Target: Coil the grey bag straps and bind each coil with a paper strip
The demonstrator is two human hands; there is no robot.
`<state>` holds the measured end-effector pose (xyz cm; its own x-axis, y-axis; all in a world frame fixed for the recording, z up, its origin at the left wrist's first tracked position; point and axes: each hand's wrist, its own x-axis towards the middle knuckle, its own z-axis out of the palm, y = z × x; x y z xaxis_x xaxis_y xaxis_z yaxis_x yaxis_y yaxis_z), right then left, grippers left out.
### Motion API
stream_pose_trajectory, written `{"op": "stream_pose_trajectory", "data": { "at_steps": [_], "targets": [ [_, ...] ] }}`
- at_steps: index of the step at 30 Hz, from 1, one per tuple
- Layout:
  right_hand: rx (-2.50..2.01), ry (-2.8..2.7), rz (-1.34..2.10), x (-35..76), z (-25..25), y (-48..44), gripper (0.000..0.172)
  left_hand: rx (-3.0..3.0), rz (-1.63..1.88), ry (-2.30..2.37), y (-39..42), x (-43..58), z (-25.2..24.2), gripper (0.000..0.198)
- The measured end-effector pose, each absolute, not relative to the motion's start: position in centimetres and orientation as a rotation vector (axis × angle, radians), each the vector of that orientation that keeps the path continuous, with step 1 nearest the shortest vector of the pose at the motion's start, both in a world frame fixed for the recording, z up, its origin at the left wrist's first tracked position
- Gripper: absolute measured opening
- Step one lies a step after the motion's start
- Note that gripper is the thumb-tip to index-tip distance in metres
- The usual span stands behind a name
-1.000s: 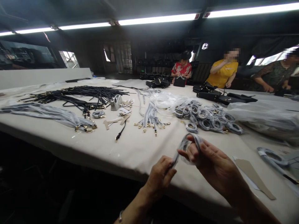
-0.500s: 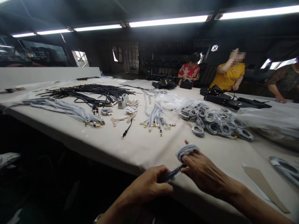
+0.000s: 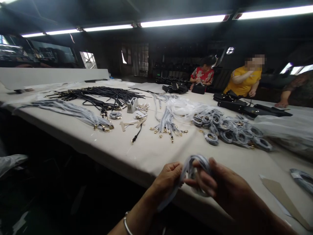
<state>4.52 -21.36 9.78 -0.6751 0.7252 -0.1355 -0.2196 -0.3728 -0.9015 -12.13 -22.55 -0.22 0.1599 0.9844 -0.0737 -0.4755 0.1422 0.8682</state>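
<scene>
Long bench [image 3: 156, 153] here, with a bundle of grey straps [image 3: 66, 111] on the left, then a pile of black straps [image 3: 97, 94] and a tape dispenser [image 3: 132, 105]. Up close, the left hand [image 3: 168, 179] pinches a grey strap [image 3: 195, 169] between thumb and fingers, right over the bench's near edge, while the right hand [image 3: 220, 186] has its fingers curled around the strap's loop. Further right sit coiled grey straps [image 3: 227, 130], then a cardboard pattern piece [image 3: 281, 195].

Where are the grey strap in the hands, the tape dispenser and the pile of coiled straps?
Grey strap [image 3: 197, 158], head view, on the top of its loop.
Tape dispenser [image 3: 132, 105], head view, on its body.
Coiled straps [image 3: 226, 129], head view, on the pile's middle.
</scene>
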Motion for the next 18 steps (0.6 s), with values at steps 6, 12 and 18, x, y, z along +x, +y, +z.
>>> {"op": "stream_pose_trajectory", "data": {
  "at_steps": [6, 12, 18],
  "targets": [
    [-0.433, -1.538, 1.344, 2.5, 11.5, -18.9, 0.026, 1.008, 1.494, 0.816, -23.2, -9.0, 0.5, 0.042],
    [-0.340, -2.520, 0.121, 3.5, 9.5, -15.9, 0.012, 1.188, 1.072, 0.735, -24.7, -13.8, 3.8, 0.027],
    [-0.648, -2.958, 0.187, 5.5, 6.9, -17.1, 0.013, 1.445, 0.908, 1.119, -24.1, -17.6, 3.6, 0.023]
  ]
}}
